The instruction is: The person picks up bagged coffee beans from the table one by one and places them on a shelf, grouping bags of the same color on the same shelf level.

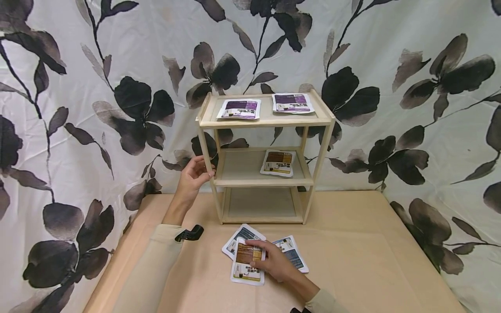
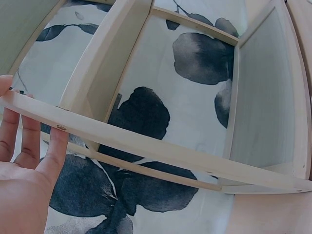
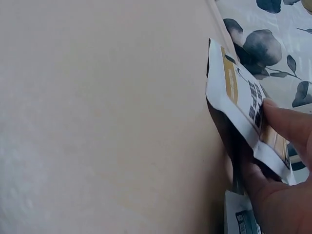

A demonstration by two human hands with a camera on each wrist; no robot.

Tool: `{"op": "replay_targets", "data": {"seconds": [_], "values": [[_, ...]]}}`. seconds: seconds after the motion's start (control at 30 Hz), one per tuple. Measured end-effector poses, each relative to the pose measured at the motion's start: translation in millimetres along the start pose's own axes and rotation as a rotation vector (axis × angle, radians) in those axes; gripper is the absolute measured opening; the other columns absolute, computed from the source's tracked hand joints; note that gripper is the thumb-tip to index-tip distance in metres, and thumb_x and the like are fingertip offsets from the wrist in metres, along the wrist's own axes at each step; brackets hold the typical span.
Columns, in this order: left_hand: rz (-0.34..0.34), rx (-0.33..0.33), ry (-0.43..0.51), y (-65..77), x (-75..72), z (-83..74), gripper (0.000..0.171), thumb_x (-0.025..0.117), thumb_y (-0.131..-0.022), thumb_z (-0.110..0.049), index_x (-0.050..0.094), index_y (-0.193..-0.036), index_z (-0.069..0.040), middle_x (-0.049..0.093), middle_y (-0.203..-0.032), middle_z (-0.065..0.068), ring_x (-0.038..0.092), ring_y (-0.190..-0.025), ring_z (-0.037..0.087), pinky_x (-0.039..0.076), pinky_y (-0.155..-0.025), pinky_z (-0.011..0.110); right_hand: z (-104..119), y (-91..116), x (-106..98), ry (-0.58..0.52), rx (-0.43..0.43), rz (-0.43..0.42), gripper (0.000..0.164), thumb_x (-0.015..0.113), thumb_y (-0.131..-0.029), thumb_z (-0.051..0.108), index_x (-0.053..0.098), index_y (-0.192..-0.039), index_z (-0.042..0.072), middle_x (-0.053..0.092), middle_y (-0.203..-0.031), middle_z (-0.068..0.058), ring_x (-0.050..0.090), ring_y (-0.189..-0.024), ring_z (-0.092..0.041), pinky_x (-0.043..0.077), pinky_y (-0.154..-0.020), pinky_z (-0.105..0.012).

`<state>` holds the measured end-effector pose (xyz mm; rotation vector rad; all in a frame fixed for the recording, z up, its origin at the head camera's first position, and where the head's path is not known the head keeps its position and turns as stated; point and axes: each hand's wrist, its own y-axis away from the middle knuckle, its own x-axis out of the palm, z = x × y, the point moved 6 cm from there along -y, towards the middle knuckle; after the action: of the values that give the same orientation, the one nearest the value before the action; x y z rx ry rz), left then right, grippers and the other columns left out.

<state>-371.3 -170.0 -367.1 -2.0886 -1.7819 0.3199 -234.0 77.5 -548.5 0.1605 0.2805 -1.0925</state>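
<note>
My left hand (image 1: 192,177) grips the front left post of a small three-tier wooden shelf (image 1: 266,183). The left wrist view has the thumb on one side of this post (image 2: 136,141) and the fingers on the other. Over the table, my right hand (image 1: 278,262) pinches a flat white-edged pouch with a brown and yellow label (image 1: 247,271). The right wrist view shows this pouch tilted, its thumb on the printed face and fingers beneath. Two blue-labelled pouches lie close by: one (image 1: 236,240) partly under the held pouch, another (image 1: 296,256) behind the right hand.
Two purple-labelled pouches, one left (image 1: 239,109) and one right (image 1: 292,103), lie on the top tier. A brown-labelled pouch (image 1: 278,163) rests on the middle tier's right side. The shelf stands near the back of the table (image 1: 364,243), before a floral curtain (image 1: 391,108).
</note>
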Motion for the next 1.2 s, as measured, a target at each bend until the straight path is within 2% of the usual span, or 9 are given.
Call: {"op": "replay_targets", "data": {"seconds": [0.1, 0.27, 0.37, 0.57, 0.67, 0.93, 1.2], "values": [[0.001, 0.007, 0.002, -0.3, -0.3, 0.3, 0.041, 0.066, -0.090, 0.010, 0.062, -0.122, -0.016, 0.064, -0.107, 0.009, 0.063, -0.097, 0.017, 0.060, -0.084, 0.026, 0, 0, 1, 0.004, -0.014, 0.026, 0.049, 0.075, -0.091, 0.010, 0.063, -0.138, 0.017, 0.060, -0.134, -0.013, 0.059, -0.110, -0.022, 0.051, -0.091, -0.026], [0.005, 0.006, 0.003, -0.9, -1.0, 2.7, 0.041, 0.066, -0.091, 0.010, 0.062, -0.122, -0.017, 0.065, -0.106, 0.007, 0.063, -0.097, 0.017, 0.059, -0.084, 0.025, 3, 2, 1, -0.052, -0.027, 0.061, 0.040, 0.067, -0.097, 0.008, 0.063, -0.137, 0.011, 0.062, -0.131, -0.020, 0.065, -0.104, -0.017, 0.057, -0.082, -0.023], [0.009, 0.003, 0.000, -1.0, -1.1, 3.6, 0.040, 0.065, -0.091, 0.009, 0.062, -0.123, -0.016, 0.065, -0.107, 0.008, 0.063, -0.098, 0.017, 0.059, -0.085, 0.026, 3, 2, 1, -0.115, -0.023, 0.082, 0.042, 0.064, -0.098, 0.006, 0.059, -0.140, 0.008, 0.064, -0.130, -0.023, 0.068, -0.103, -0.018, 0.059, -0.081, -0.024], [0.000, 0.002, -0.002, -0.7, -0.9, 1.8, 0.041, 0.065, -0.091, 0.010, 0.062, -0.121, -0.018, 0.063, -0.109, 0.019, 0.063, -0.096, 0.017, 0.060, -0.084, 0.026, 0, 3, 0, -0.253, 0.014, 0.131, 0.048, 0.064, -0.098, 0.001, 0.052, -0.145, 0.004, 0.069, -0.117, -0.025, 0.071, -0.101, -0.022, 0.061, -0.081, -0.027], [-0.002, 0.002, 0.003, -0.7, -0.8, 1.8, 0.042, 0.065, -0.091, 0.011, 0.062, -0.121, -0.019, 0.062, -0.110, 0.023, 0.063, -0.096, 0.017, 0.060, -0.084, 0.026, -1, 3, -1, -0.283, 0.019, 0.139, 0.050, 0.065, -0.097, 0.001, 0.050, -0.144, 0.003, 0.069, -0.116, -0.026, 0.072, -0.101, -0.023, 0.062, -0.080, -0.029], [0.000, 0.005, 0.008, -1.0, -0.3, 1.7, 0.043, 0.065, -0.090, 0.011, 0.062, -0.120, -0.019, 0.061, -0.110, 0.023, 0.063, -0.095, 0.017, 0.060, -0.083, 0.026, 3, 3, -9, -0.285, 0.042, 0.138, 0.048, 0.067, -0.097, 0.004, 0.054, -0.143, 0.005, 0.068, -0.119, -0.024, 0.073, -0.099, -0.025, 0.063, -0.078, -0.033], [-0.001, 0.002, -0.003, -1.0, -0.5, 1.5, 0.040, 0.066, -0.091, 0.009, 0.062, -0.120, -0.018, 0.063, -0.108, 0.015, 0.064, -0.096, 0.016, 0.059, -0.083, 0.025, 16, 4, -17, -0.273, 0.057, 0.134, 0.049, 0.068, -0.097, 0.007, 0.055, -0.144, 0.008, 0.068, -0.116, -0.025, 0.074, -0.093, -0.030, 0.064, -0.068, -0.042]]}}
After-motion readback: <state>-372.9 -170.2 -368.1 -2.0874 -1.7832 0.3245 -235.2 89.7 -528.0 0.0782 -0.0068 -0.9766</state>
